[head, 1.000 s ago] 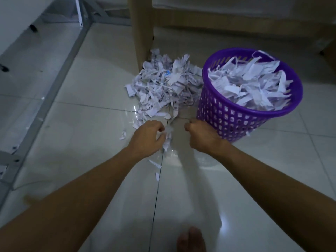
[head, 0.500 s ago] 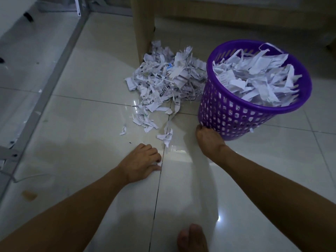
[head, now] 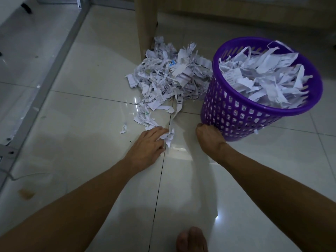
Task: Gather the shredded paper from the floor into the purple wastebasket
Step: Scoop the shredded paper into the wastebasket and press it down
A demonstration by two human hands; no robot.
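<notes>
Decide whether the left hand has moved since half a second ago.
Yes. The left hand has moved forward along the floor toward the paper pile, reaching the loose shreds.

Floor (head: 76, 135): glossy pale tiles with dark grout lines.
- Pile of shredded paper (head: 169, 79), 12 o'clock, against the wooden furniture leg (head: 145, 24) and touching the wastebasket's left side.
- Trail of loose scraps (head: 145, 119) running from the pile toward 6 o'clock; one stray scrap (head: 123, 129) just left of it.
- Purple wastebasket (head: 234, 117), 2 o'clock, perforated wall, tilted, heaped with shreds.
- Grey metal frame rail (head: 54, 57), 10 o'clock, diagonal.
- Small brown fragment (head: 27, 194), 8 o'clock.
- Bare toes (head: 191, 240), 6 o'clock.
</notes>
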